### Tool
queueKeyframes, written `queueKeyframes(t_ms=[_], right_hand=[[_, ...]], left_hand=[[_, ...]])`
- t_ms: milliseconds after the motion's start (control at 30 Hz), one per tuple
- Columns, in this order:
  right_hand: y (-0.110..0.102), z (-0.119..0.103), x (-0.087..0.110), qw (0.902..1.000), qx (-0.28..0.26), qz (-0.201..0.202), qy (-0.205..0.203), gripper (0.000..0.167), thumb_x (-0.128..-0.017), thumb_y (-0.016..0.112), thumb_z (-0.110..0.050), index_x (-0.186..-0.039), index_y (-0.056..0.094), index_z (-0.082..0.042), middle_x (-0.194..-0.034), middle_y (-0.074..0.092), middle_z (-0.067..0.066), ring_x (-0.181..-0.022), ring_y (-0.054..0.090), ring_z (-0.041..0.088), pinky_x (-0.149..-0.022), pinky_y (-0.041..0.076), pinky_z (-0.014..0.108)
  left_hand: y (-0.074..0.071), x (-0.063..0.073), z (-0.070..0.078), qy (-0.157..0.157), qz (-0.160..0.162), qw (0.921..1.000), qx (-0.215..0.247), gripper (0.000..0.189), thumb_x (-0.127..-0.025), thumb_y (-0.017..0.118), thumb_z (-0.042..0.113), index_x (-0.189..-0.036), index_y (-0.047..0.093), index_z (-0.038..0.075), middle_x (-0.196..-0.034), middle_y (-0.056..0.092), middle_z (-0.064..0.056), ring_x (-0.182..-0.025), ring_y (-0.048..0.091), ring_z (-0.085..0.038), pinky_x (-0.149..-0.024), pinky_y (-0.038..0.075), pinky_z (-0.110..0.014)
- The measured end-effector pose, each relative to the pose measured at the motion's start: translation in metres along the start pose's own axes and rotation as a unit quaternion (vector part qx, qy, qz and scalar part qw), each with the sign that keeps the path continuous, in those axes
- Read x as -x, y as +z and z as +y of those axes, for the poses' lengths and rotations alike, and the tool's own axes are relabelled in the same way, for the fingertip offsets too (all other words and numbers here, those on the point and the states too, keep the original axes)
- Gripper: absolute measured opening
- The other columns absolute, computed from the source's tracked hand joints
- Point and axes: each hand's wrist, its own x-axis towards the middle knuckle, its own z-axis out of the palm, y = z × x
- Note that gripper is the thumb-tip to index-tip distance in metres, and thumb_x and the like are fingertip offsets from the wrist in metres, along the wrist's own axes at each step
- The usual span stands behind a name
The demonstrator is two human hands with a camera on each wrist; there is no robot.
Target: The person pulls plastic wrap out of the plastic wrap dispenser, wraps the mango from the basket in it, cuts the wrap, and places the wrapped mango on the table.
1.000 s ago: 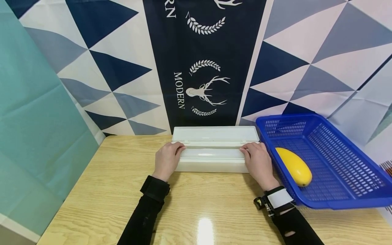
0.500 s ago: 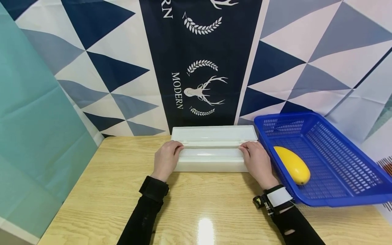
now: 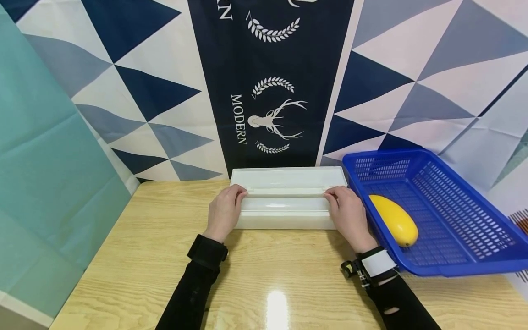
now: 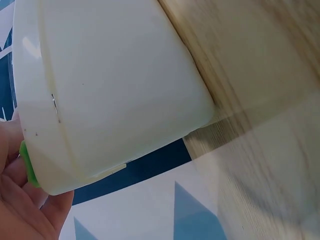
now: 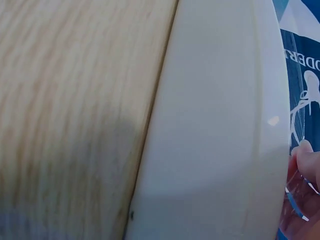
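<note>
A long white cling film dispenser [image 3: 284, 222] lies across the far part of the table with its lid [image 3: 286, 177] raised at the back. My left hand [image 3: 224, 211] is at its left end, thumb and forefinger pinched together. My right hand [image 3: 349, 217] pinches at the right end in the same way. In the right wrist view, clear cling film [image 5: 300, 187] shows at the right fingers [image 5: 309, 162]. The film between the hands is hard to make out. The left wrist view shows a green piece [image 4: 29, 164] at the dispenser's end, beside the left fingers [image 4: 17, 172].
To the right stands a blue plastic basket [image 3: 491, 197] with a yellow mango-shaped fruit [image 3: 394, 221] in it, close to my right wrist. Patterned cloth [image 3: 272, 68] hangs right behind the dispenser. The wooden table [image 3: 264, 270] stretches in front, and a teal cloth [image 3: 49, 151] hangs at the left.
Both hands have risen slightly relative to the dispenser, toward the raised lid, still pinching. The dispenser and basket have stayed in place; the head view has shifted a little.
</note>
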Motion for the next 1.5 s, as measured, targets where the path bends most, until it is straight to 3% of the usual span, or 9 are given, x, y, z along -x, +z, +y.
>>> queueKeyframes(t_ms=[300, 533, 733, 1133, 1333, 1500], right_hand=[[-0.005, -0.005, -0.003, 0.9999, -0.011, 0.005, -0.009, 0.013, -0.099, 0.063, -0.012, -0.096, 0.068, -0.001, -0.089, 0.066, 0.015, -0.085, 0.059, 0.032, -0.075, 0.043, 0.049], [-0.005, -0.008, -0.002, 0.9994, -0.031, 0.013, -0.013, 0.009, -0.1, 0.06, -0.008, -0.098, 0.064, 0.0, -0.088, 0.061, 0.013, -0.082, 0.055, 0.028, -0.071, 0.042, 0.042], [-0.009, -0.012, -0.002, 0.9989, -0.038, 0.021, -0.015, 0.008, -0.1, 0.059, -0.007, -0.099, 0.063, 0.0, -0.087, 0.057, 0.012, -0.078, 0.051, 0.025, -0.068, 0.04, 0.039], [-0.016, -0.019, -0.004, 0.9974, -0.047, 0.042, -0.036, 0.007, -0.1, 0.059, -0.006, -0.098, 0.062, 0.0, -0.085, 0.054, 0.011, -0.075, 0.047, 0.023, -0.065, 0.037, 0.035], [-0.02, -0.023, -0.005, 0.9962, -0.053, 0.053, -0.046, 0.006, -0.1, 0.059, -0.005, -0.098, 0.062, 0.0, -0.085, 0.055, 0.012, -0.074, 0.048, 0.023, -0.065, 0.037, 0.034], [-0.025, -0.026, -0.006, 0.9961, -0.057, 0.051, -0.044, 0.007, -0.1, 0.059, -0.005, -0.098, 0.062, 0.001, -0.087, 0.056, 0.012, -0.076, 0.049, 0.023, -0.066, 0.038, 0.034]], left_hand=[[-0.007, 0.002, 0.0, 0.01, 0.009, 0.9995, 0.028, 0.01, -0.101, 0.06, 0.019, -0.101, 0.067, 0.012, -0.086, 0.071, 0.001, -0.073, 0.066, -0.019, -0.062, 0.048, -0.035], [-0.01, 0.001, 0.002, 0.017, 0.026, 0.9991, 0.028, 0.012, -0.1, 0.061, 0.022, -0.102, 0.066, 0.011, -0.084, 0.071, 0.0, -0.07, 0.065, -0.019, -0.06, 0.047, -0.034], [-0.011, -0.001, 0.005, 0.012, 0.035, 0.9989, 0.029, 0.011, -0.1, 0.062, 0.021, -0.103, 0.066, 0.011, -0.085, 0.07, 0.0, -0.074, 0.066, -0.018, -0.062, 0.049, -0.036], [-0.02, -0.002, 0.015, -0.005, 0.033, 0.9988, 0.035, 0.01, -0.101, 0.06, 0.019, -0.103, 0.061, 0.01, -0.085, 0.068, -0.002, -0.066, 0.06, -0.018, -0.058, 0.044, -0.035], [-0.024, -0.002, 0.017, 0.01, 0.036, 0.9984, 0.041, 0.012, -0.104, 0.055, 0.022, -0.104, 0.059, 0.01, -0.091, 0.075, -0.001, -0.067, 0.066, -0.021, -0.053, 0.042, -0.031], [-0.028, -0.002, 0.018, 0.02, 0.041, 0.998, 0.044, 0.01, -0.104, 0.055, 0.02, -0.103, 0.057, 0.01, -0.087, 0.075, -0.001, -0.06, 0.063, -0.02, -0.047, 0.035, -0.029]])
